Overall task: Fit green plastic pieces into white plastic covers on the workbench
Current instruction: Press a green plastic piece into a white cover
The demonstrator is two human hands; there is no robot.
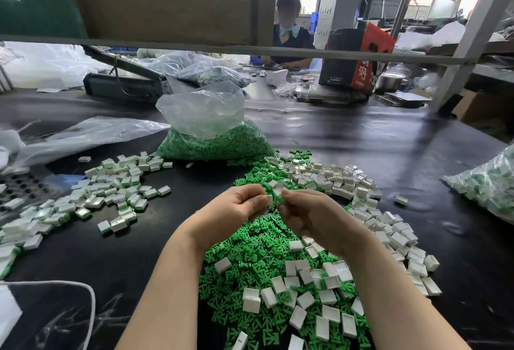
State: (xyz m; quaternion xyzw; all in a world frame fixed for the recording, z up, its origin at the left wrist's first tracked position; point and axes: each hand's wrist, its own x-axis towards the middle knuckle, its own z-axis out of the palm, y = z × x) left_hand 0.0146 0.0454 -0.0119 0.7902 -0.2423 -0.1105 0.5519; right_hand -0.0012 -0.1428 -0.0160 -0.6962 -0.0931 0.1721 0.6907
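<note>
Dark and glossy, the desk (361,141) runs out ahead of you under a low shelf rail, with another person seated at its far edge. Toward the left edge lies a spread of finished pieces (111,191), white covers with green showing at one end. Behind them, near the desk's middle, stands an open plastic bag (211,132) packed with green parts.

At the near middle, your left hand (236,207) pinches a white cover (269,200) between thumb and fingertips, the other fingers curled in. Just beside it, your right hand (308,219) pinches a green piece (281,199), its tip touching or almost touching the cover. You appear to be at the insertion step, lining the green piece up with the cover's open side; whether it has started to seat is hidden by your fingers.

Below and to the right, the loose green pieces (250,266) and the empty white covers (361,191) lie heaped together toward the near edge.

Your next move likely calls for squaring the piece to the opening and pressing straight in, since a tilted piece could jam.
</note>
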